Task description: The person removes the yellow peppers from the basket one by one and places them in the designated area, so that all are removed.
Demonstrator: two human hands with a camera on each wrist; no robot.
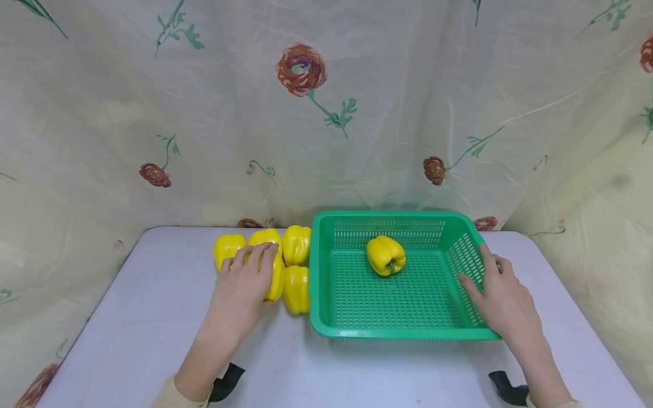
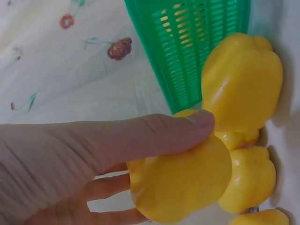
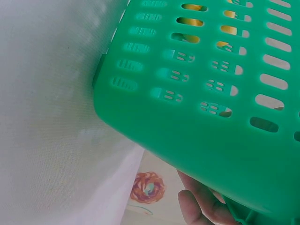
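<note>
My left hand (image 1: 245,289) grips a yellow bell pepper (image 2: 183,187) just left of the green basket. In the left wrist view the thumb lies across one side of the pepper and the fingers curl round the other. Close about this hand are several more yellow bell peppers, such as one (image 1: 296,289) by the basket's left wall. My right hand (image 1: 505,300) holds the right rim of the green plastic basket (image 1: 408,334). A single bell pepper (image 1: 386,256) lies inside the basket, its stem facing the near side.
Everything stands on a table with a pale cloth (image 1: 153,328). A flower-printed curtain (image 1: 377,158) hangs right behind the table and at both sides. The basket's perforated wall (image 3: 187,126) fills much of the right wrist view.
</note>
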